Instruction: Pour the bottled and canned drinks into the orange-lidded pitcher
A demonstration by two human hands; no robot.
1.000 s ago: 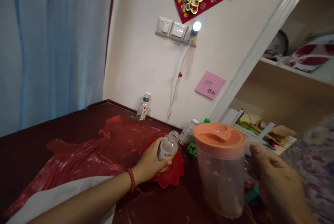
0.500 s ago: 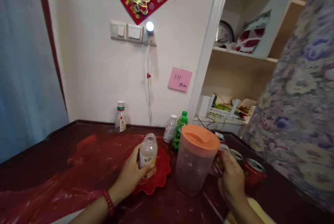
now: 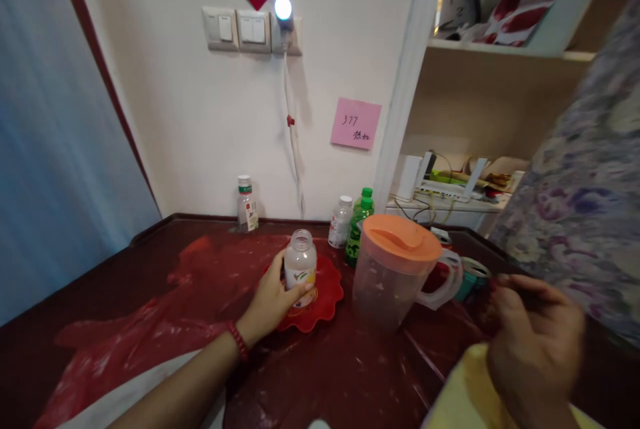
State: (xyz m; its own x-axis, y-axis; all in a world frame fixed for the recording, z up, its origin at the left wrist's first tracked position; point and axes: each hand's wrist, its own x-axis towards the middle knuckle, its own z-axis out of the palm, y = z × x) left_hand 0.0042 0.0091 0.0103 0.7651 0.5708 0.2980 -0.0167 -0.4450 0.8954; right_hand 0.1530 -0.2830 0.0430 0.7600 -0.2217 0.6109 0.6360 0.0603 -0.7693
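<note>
Bottle: the clear, capless bottle (image 3: 302,266) is over the red dish (image 3: 332,296), in front of the person; whether its base touches the dish cannot be told, as fingers and label cover that part.
Bottle's direction: open mouth up, base down, long axis close to vertical, label partly turned toward the viewer.
Left hand: the left hand (image 3: 274,294) is wrapped round the bottle's side, thumb across the front, fingers mostly hidden behind; the hold looks firm.
Pitcher: the pitcher (image 3: 383,286) stands upright on the table (image 3: 300,389), right of the dish and apart from the bottle, its orange lid (image 3: 400,240) on and its handle (image 3: 453,282) pointing right.
Just changed: the right hand (image 3: 537,336) has left the pitcher's handle; so the pitcher stands unheld, and the bottle is the one thing clearly in a grasp.
Right hand: blurred, fingers curled and thumb near them, beside a dark red shape (image 3: 481,306); whether it grips that cannot be told.
Right side: a teal can (image 3: 471,280) behind the pitcher's handle, a yellow cloth (image 3: 453,399) below the right hand.
Behind: two green-capped bottles (image 3: 354,239) and a white-capped bottle (image 3: 341,224) near the wall.
</note>
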